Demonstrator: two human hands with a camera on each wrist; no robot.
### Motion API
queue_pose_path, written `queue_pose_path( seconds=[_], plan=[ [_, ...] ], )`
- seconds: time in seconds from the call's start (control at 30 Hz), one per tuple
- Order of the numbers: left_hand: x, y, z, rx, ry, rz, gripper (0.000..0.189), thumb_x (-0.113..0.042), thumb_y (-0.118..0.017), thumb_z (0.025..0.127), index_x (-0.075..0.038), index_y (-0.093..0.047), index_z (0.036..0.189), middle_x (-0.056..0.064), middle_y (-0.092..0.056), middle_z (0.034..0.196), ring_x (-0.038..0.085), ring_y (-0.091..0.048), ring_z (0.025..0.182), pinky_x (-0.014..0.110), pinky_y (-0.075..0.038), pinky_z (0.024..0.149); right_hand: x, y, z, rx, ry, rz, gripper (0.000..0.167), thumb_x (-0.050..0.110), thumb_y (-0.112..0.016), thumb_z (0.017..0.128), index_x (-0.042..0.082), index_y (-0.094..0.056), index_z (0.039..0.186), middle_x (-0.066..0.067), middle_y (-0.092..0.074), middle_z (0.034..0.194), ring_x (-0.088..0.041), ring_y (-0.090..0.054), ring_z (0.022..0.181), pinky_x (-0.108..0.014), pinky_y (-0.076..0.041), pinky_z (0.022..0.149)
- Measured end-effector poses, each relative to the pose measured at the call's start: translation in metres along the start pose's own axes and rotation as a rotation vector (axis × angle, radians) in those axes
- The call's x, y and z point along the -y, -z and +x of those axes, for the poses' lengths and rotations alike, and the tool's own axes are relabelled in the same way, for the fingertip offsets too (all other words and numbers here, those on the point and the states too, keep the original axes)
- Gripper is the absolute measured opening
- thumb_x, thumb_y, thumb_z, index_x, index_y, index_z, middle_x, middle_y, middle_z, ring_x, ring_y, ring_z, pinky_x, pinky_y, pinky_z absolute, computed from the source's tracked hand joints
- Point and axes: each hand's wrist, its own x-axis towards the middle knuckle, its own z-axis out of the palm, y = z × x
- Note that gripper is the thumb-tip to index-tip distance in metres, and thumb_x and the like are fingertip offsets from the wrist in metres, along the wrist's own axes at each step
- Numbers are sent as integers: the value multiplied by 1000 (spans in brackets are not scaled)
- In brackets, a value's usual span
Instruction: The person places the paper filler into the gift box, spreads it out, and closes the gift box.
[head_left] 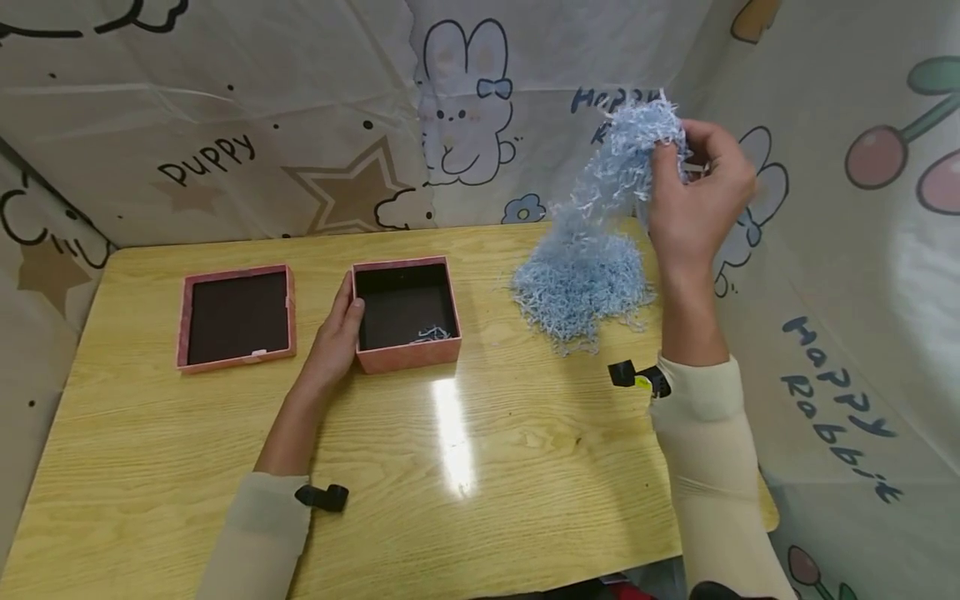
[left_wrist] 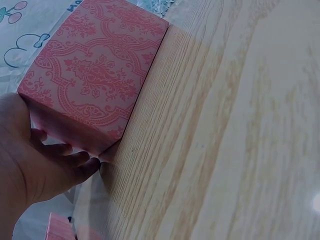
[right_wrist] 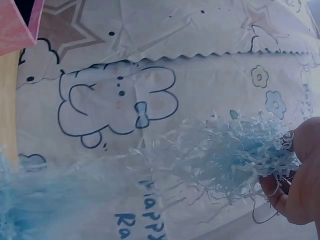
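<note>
- Step in hand, as we judge it, is picking up shredded filler: our right hand [head_left: 701, 187] holds a paper clump [head_left: 637, 142] aloft, above and slightly behind the pile [head_left: 581, 287] on the table [head_left: 525, 467].
- Next, we think, the move calls for bringing that clump left over the box [head_left: 405, 358] and lowering it inside; loose strands could drop on the way, so we would gather the trailing ends first.
- The box stands left of the pile, well apart from it, with just a few strands [head_left: 432, 334] in its near right corner.
- Its mouth faces up, and one wall faces us squarely. The opening looks nearly square from this angle, so we cannot be sure of a long axis.
- The clump's long axis slants from our fingertips down and leftward, its loose end pointing at the pile; whether strands still join the two, we cannot tell.
- Our right thumb and fingers pinch the clump's upper end, drawn in close around it.
- Our left hand [head_left: 332, 342] grips the box's left side, fingers along the outer wall.
- The lid [head_left: 238, 318] lies farther left, dark inner face up, apart from the box.
</note>
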Motion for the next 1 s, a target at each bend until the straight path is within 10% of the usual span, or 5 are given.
queue_pose_path(
  seconds=[0.43, 1.0],
  plan=[
    [2, 0, 0, -3, 8, -7, 68, -63, -31, 111, -48, 3, 167, -9, 2, 177, 25, 2, 163, 61, 0, 129, 35, -19, 6, 69, 62, 305, 9, -2, -73, 95, 2, -80, 98, 2, -73, 89, -16, -60, 72, -23, -45, 62],
    [4, -3, 2, -33, 2, -12, 63, -55, -31, 113, -50, 1, 167, -8, -2, 178, 26, -1, 164, 60, -2, 129, 67, -70, -56, 319, 47, 404, 12, -2, -72, 96, -6, -77, 106, -15, -76, 98, -14, -70, 83, -27, -57, 71]
  ],
)
